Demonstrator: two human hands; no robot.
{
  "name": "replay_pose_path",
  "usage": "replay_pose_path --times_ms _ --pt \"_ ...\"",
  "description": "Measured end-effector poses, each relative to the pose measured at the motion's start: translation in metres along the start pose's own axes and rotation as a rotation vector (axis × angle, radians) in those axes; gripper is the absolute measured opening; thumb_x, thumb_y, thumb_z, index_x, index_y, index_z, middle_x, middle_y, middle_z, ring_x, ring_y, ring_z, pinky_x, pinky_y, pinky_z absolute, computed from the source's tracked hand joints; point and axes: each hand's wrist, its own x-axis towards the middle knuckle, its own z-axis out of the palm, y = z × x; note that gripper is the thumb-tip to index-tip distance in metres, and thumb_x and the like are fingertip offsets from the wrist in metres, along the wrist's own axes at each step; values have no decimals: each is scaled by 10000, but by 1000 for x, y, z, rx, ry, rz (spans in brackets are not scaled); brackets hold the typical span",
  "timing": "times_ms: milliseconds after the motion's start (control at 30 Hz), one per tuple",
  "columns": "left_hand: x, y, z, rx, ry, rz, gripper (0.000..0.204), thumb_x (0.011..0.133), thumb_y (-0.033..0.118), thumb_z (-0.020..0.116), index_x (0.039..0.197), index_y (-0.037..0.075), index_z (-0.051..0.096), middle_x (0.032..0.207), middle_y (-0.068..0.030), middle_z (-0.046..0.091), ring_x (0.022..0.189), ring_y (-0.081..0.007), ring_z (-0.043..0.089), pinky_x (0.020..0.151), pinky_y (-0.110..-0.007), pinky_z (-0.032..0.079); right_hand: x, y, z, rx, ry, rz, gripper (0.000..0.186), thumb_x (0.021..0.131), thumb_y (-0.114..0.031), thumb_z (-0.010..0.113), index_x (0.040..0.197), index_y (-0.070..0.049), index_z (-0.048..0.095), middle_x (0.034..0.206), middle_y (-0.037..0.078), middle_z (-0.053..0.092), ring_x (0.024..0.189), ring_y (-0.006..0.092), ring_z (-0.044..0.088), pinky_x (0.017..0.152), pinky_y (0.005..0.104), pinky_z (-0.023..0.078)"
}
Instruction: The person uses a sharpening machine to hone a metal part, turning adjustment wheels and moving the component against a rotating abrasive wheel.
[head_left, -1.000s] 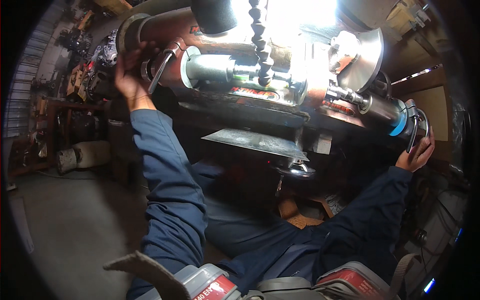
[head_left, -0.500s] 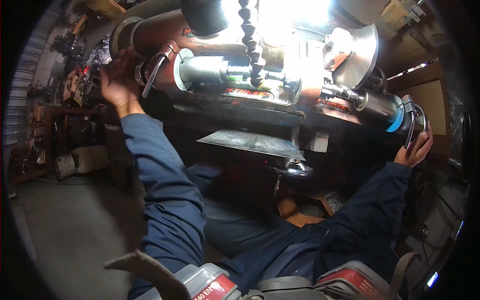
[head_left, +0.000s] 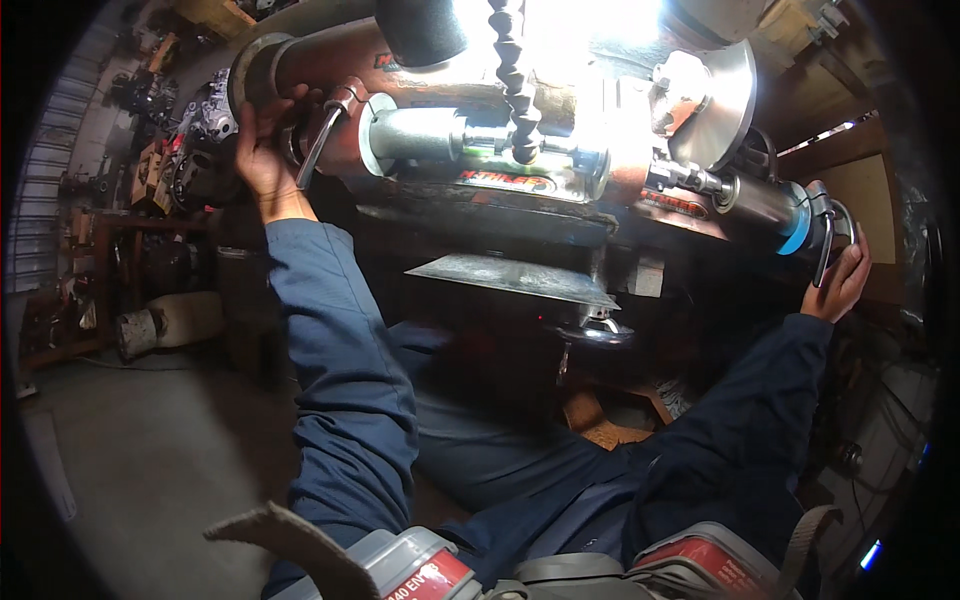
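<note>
A reddish-brown bench machine [head_left: 330, 70] with metal spindles spans the upper part of the head view. My left hand [head_left: 268, 165] is at the left end of its front spindle, fingers curled around the round end knob [head_left: 291, 146], which they partly hide. Beside that hand, a lever handle [head_left: 322, 148] slants down from a clamp collar. At the far right my right hand [head_left: 842, 280] has its fingers closed on the rim of a small handwheel [head_left: 845, 228]. Next to it are another lever [head_left: 825, 255] and a blue ring [head_left: 796, 232] on a steel cylinder [head_left: 762, 211].
A segmented flexible hose [head_left: 515, 80] hangs before the glaring lamp. Behind the right spindle stands a curved metal guard [head_left: 735, 105]. Below the machine are a flat metal plate [head_left: 510, 280] and a larger handwheel [head_left: 595, 333]. Respirator cartridges [head_left: 430, 570] border the lower edge.
My left hand has moved right, from open beside the knob to curled around it. My right hand stays on its handwheel. The whole view has shifted slightly.
</note>
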Motion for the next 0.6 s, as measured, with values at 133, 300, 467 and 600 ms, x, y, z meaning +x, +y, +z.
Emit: replay_pose_path --times_ms 133,300,467,600 --pt "1 -1 -2 -49 -1 -25 568 988 396 329 951 -63 662 1112 -274 621 1069 -406 591 984 -467 433 13 3 -5 -23 -122 43 381 1010 -287 423 1201 0 584 1180 130 615 1097 237 568 966 330 410" --pt "1 -4 -3 -87 33 -38 556 986 393 351 946 -67 661 1127 -282 610 1083 -429 576 987 -488 434 37 25 -10 -99 -259 68 372 1006 -283 425 1192 -15 605 1149 121 638 1082 221 585 956 311 418" --pt "0 -3 3 -61 46 -35 552 985 392 362 936 -72 658 1114 -290 610 1085 -436 573 985 -492 437 58 21 -7 -230 -414 78 357 990 -270 439 1159 -19 626 1136 126 649 1071 227 596 946 318 421" --pt "-3 1 8 -56 38 -51 555 989 392 357 929 -70 658 1097 -283 620 1076 -419 584 982 -479 442 78 29 -1 -211 -603 182 357 966 -255 456 1115 18 633 1076 150 659 1032 230 604 911 313 431"
